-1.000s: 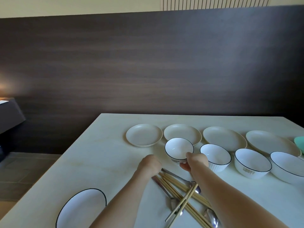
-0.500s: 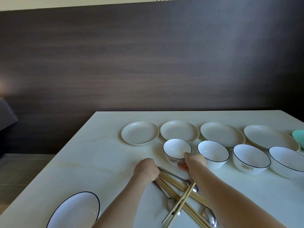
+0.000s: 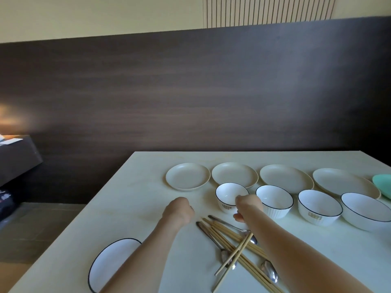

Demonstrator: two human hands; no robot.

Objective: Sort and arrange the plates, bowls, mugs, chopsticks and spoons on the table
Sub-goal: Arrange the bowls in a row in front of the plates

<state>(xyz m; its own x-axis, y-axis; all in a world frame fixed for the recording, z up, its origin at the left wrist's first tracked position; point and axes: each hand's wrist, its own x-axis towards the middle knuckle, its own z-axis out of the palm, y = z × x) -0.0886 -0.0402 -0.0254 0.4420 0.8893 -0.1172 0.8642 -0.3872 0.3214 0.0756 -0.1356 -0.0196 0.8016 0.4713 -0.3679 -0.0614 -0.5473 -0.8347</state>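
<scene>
Four cream plates (image 3: pixel 187 176) stand in a row at the back of the table, with four black-rimmed white bowls in a row before them. My right hand (image 3: pixel 248 206) grips the near rim of the leftmost small bowl (image 3: pixel 227 194), thumb outside and fingers over the edge. My left hand (image 3: pixel 179 210) is a curled fist holding nothing, just left of the far ends of the chopsticks (image 3: pixel 234 248). Several chopsticks lie crossed over metal spoons (image 3: pixel 269 271) in a loose pile between my forearms. A black-rimmed white plate (image 3: pixel 110 265) sits at the near left.
A teal dish (image 3: pixel 383 185) shows at the right edge beside the last plate. The cream table (image 3: pixel 131 210) ends on the left above a tiled floor. A dark wood-panel wall runs behind it, and a dark cabinet (image 3: pixel 14 157) stands at far left.
My left hand has drawn a little left, off the chopstick ends. My right hand stays on the small bowl. The view has tilted slightly.
</scene>
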